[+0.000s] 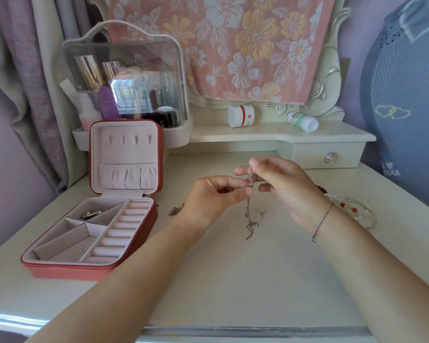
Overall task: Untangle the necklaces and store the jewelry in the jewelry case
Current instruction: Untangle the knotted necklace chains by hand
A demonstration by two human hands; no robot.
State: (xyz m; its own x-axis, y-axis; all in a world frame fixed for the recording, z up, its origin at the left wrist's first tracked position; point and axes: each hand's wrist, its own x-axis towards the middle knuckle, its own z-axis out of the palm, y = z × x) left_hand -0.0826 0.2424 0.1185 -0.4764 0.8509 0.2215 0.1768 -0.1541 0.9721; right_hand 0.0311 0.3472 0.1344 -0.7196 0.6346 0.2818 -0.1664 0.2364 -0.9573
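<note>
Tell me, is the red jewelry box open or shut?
Open. The jewelry case has its lid standing up behind the base, so the ring rolls and compartments show.

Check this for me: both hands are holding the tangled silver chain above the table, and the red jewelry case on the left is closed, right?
Not quite. The head view shows the red jewelry case open, with its lid standing upright. The rest holds: the left hand and the right hand both pinch the tangled silver chain above the table, and the case sits on the left.

Passage lies between the jewelry case (89, 271) at left and bracelets (357, 211) at right.
</note>
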